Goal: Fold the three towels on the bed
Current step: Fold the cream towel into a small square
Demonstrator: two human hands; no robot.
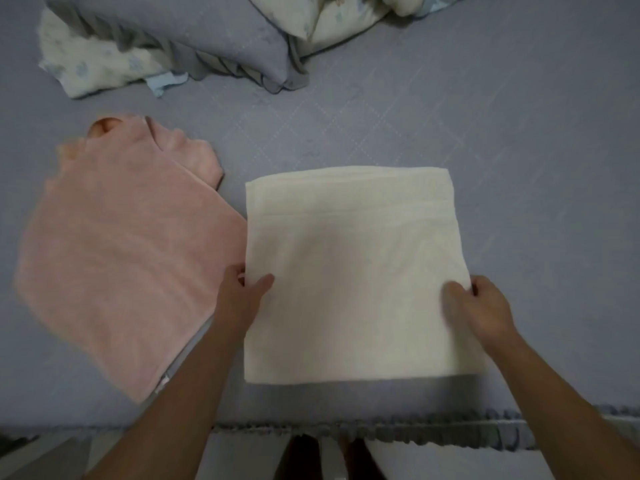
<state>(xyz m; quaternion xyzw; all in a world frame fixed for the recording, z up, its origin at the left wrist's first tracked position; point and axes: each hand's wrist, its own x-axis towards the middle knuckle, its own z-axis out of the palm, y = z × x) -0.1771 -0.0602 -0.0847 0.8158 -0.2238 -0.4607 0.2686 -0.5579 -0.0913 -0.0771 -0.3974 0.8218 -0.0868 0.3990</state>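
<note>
A cream towel (353, 258), folded into a rough square, lies flat on the blue bed (519, 150) in front of me. My left hand (240, 292) pinches its left edge, thumb on top and fingers underneath. My right hand (479, 308) grips its right edge the same way. A pink towel (121, 251) lies spread and partly folded to the left, its right edge touching the cream towel. A third towel is not clearly in view.
A grey-blue pillow (194, 32) and a floral quilt (93, 67) sit at the back left, more floral bedding (346, 19) at the back centre. The bed's ruffled front edge (381, 431) runs below the towels. Bare sheet stretches to the right.
</note>
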